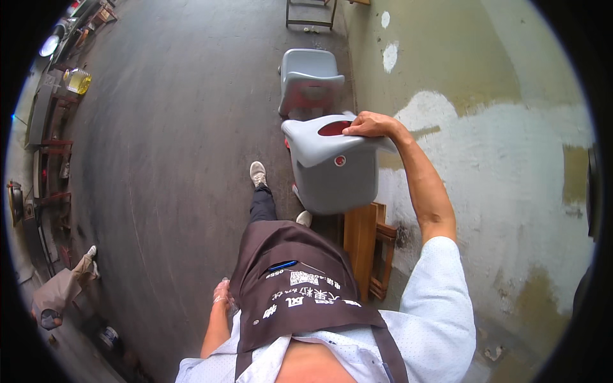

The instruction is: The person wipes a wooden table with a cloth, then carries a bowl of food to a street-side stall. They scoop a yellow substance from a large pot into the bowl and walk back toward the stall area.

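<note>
My right hand [371,125] grips the top of a grey plastic chair's backrest [335,179], at its oval cut-out. Red shows through that opening, and a small round red-and-white emblem marks the back. The chair looks tilted beside the wall, just ahead of my feet. Down at my left side hangs my left hand [222,293], which appears to be in a clear plastic glove. It is beside my brown apron [292,239], and its fingers are too small and blurred to make out.
Beyond stands another grey chair [310,62] with red below. A wooden piece of furniture [361,244] leans by the stained wall [503,143] on my right. Along the left are shelving [55,143], a jug of yellow liquid [77,80] and another person [60,292]. Dark floor [177,119] runs between.
</note>
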A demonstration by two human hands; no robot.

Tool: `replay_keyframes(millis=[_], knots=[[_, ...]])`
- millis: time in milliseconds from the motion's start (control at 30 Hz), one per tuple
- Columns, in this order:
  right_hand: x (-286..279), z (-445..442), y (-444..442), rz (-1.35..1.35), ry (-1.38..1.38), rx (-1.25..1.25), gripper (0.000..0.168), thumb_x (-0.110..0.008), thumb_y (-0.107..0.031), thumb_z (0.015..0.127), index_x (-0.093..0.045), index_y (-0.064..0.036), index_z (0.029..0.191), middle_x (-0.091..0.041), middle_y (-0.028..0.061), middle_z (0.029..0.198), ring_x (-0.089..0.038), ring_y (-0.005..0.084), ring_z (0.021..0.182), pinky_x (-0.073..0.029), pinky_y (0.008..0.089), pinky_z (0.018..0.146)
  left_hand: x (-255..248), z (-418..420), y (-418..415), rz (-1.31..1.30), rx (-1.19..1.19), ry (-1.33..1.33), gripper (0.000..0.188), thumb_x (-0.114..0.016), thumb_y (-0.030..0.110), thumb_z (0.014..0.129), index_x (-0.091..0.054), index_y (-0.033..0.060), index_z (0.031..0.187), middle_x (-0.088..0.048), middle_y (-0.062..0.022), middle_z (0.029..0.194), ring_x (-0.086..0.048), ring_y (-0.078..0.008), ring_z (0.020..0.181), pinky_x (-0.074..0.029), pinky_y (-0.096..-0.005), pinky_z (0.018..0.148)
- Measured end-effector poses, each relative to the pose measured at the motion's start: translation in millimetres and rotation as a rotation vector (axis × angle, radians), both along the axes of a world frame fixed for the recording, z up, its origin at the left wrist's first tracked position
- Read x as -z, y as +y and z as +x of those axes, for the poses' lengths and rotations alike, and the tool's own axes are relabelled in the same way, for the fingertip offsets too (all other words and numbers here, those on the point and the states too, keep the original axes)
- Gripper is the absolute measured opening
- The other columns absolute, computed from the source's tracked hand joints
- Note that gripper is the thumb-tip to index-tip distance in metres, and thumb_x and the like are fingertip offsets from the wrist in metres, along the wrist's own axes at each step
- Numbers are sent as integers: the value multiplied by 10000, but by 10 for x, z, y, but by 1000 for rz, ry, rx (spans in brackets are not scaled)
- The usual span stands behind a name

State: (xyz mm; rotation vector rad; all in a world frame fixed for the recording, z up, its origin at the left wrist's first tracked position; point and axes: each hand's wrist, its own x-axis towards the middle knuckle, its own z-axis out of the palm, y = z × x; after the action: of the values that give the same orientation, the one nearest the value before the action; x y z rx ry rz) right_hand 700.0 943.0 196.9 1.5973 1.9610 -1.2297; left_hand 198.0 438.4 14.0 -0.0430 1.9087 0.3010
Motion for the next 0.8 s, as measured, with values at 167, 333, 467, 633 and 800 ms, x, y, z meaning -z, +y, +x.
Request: replay_keyframes(millis=[167, 333, 467, 633, 800], knots=[[718, 48, 895, -1, -55, 91, 459, -602, -471, 818, -710, -35, 915, -666, 116, 802, -603, 193, 737, -471, 355, 695, 186, -599, 769, 1, -41, -87, 237, -548, 337, 895, -580, 160, 1049, -631, -37, 853, -568, -148, 623, -440, -317, 465], [2074, 486, 1120, -54, -151, 160, 392, -631, -441, 796, -721, -59, 811, -665, 123, 729, -631, 206, 717, -489, 377, 702, -301, -1011, 1850, 54, -179, -79, 301, -544, 339, 917, -537, 132, 1136, -635, -70, 949, -637, -216, 787, -532, -347, 617], [2634, 213, 571, 58, -238, 207, 372, -537, -417, 846, -710, -91, 893, -672, 157, 895, -635, 299, 878, -464, 422, 811, -441, -1392, 2104, 53, -198, -14, 341, -565, 364, 905, -531, 119, 1139, -634, -84, 942, -644, -238, 782, -554, -376, 639], [2744, -203, 575, 107, -434, 201, 462, -439, -455, 904, -657, -100, 1104, -599, 149, 1195, -551, 293, 1136, -339, 512, 995, -419, -1489, 2483, 60, -102, -35, 327, -554, 369, 907, -536, 120, 1119, -635, -86, 940, -648, -237, 761, -559, -381, 611], [2707, -334, 856, -104, -549, 201, 465, -437, -457, 900, -664, -111, 1112, -600, 116, 1215, -526, 253, 1177, -340, 479, 995, -339, -1384, 3310, 66, -39, -119, 330, -583, 344, 890, -523, 122, 1128, -626, -93, 922, -639, -230, 724, -550, -350, 580]])
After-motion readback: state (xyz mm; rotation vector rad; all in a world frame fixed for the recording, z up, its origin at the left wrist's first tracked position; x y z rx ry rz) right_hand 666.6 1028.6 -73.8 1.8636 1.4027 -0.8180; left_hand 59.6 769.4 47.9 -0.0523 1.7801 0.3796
